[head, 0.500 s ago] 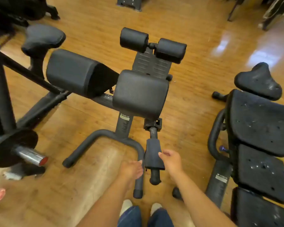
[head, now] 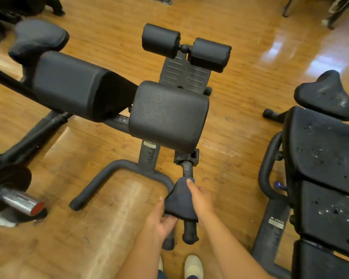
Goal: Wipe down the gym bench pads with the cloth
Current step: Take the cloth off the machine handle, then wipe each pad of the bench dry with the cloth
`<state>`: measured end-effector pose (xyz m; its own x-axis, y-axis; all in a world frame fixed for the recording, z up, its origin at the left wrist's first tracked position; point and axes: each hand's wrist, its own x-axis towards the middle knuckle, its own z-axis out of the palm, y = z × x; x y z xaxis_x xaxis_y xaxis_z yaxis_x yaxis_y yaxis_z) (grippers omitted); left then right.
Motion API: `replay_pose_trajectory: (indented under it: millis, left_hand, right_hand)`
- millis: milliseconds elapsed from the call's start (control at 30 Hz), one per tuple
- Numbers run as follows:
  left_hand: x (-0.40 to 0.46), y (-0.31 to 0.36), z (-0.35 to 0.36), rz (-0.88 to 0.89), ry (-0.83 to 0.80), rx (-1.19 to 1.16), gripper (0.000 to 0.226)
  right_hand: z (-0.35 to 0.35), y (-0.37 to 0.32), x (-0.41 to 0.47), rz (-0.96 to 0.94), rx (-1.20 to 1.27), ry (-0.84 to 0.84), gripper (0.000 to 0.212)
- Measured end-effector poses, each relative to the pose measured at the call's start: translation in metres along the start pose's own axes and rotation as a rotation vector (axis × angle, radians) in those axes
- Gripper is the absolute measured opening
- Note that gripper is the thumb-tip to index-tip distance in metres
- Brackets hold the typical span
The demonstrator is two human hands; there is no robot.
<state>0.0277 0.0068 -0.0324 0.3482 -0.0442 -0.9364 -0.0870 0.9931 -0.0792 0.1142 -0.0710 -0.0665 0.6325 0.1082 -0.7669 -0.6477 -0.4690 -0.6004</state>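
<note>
Both hands now pinch the cloth [head: 180,200] draped over the handle bar [head: 187,171]: left hand [head: 161,218] below, right hand [head: 199,198] above; I judge pads [head: 167,115] untouched.

Pebbled matt vinyl pad [head: 167,115] (dark soft cloth [head: 179,200]), glossy wood floor [head: 240,137]

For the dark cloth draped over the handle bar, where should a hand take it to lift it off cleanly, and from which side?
Pinch the cloth at its loose lower corner, coming from the left, where the left hand already touches it. The cloth hangs over the handle bar like a tent, so its free edge stands off the bar there. The right hand presses the upper part.
</note>
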Motion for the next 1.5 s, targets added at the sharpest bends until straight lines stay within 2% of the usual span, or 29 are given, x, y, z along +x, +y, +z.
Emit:
replay_pose_trajectory:
  millis: [100, 200, 367, 500, 600, 667, 700, 733, 800, 867, 900, 967, 1067, 1133, 1233, 1367, 1433, 1500]
  left_hand:
    - [0.001, 0.004, -0.004, 0.094, 0.002, -0.054, 0.027]
    - [0.003, 0.009, -0.010, 0.126, 0.001, 0.028, 0.026]
    - [-0.010, 0.019, -0.006, 0.088, -0.047, 0.285, 0.023]
    - [-0.031, 0.023, 0.009, 0.068, -0.101, 0.545, 0.013]
    - [-0.053, 0.021, 0.017, 0.165, -0.230, 0.643, 0.025]
    - [-0.077, 0.016, 0.018, 0.213, -0.329, 0.646, 0.025]
    - [-0.089, 0.012, 0.018, 0.224, -0.372, 0.637, 0.024]
    - [-0.103, 0.006, 0.019, 0.227, -0.402, 0.621, 0.024]
    - [-0.126, -0.010, 0.017, 0.212, -0.452, 0.550, 0.024]
    - [-0.150, -0.029, 0.017, 0.197, -0.486, 0.480, 0.047]
    - [-0.161, -0.039, 0.017, 0.188, -0.501, 0.472, 0.061]
    - [-0.185, -0.061, 0.016, 0.190, -0.526, 0.467, 0.069]
    - [-0.211, -0.090, 0.010, 0.225, -0.530, 0.450, 0.063]
    - [-0.222, -0.112, 0.008, 0.261, -0.552, 0.430, 0.062]
    - [-0.235, -0.154, 0.014, 0.508, -0.413, 0.545, 0.033]
    - [-0.255, -0.218, 0.023, 0.940, -0.052, 0.644, 0.010]
    - [-0.262, -0.248, 0.023, 1.112, 0.068, 0.696, 0.009]
    - [-0.267, -0.277, 0.021, 1.189, 0.151, 0.727, 0.010]
  right_hand:
    - [-0.010, 0.012, 0.002, 0.282, 0.238, -0.109, 0.042]
    - [-0.016, 0.018, 0.005, 0.300, 0.285, -0.146, 0.038]
    - [-0.036, -0.001, -0.003, 0.054, 0.247, 0.044, 0.010]
    - [-0.051, -0.026, -0.025, -0.230, 0.107, 0.103, 0.020]
    - [-0.066, -0.043, -0.053, -0.427, 0.013, 0.084, 0.023]
    - [-0.079, -0.053, -0.076, -0.507, -0.088, 0.087, 0.020]
    - [-0.084, -0.057, -0.088, -0.517, -0.121, 0.068, 0.012]
    - [-0.090, -0.060, -0.100, -0.505, -0.158, 0.043, 0.018]
    - [-0.098, -0.067, -0.126, -0.456, -0.147, 0.002, 0.053]
    - [-0.105, -0.070, -0.159, -0.419, -0.126, -0.027, 0.067]
    - [-0.108, -0.073, -0.175, -0.411, -0.092, -0.067, 0.059]
    - [-0.119, -0.074, -0.205, -0.367, 0.029, -0.203, 0.036]
    - [-0.140, -0.069, -0.238, -0.314, 0.054, -0.385, 0.041]
    - [-0.157, -0.066, -0.250, -0.336, 0.064, -0.442, 0.034]
    - [-0.186, -0.063, -0.256, -0.374, 0.051, -0.470, 0.033]
    - [-0.230, -0.062, -0.267, -0.428, -0.070, -0.557, 0.034]
    - [-0.253, -0.061, -0.273, -0.474, -0.159, -0.602, 0.044]
    - [-0.275, -0.056, -0.279, -0.485, -0.234, -0.670, 0.041]
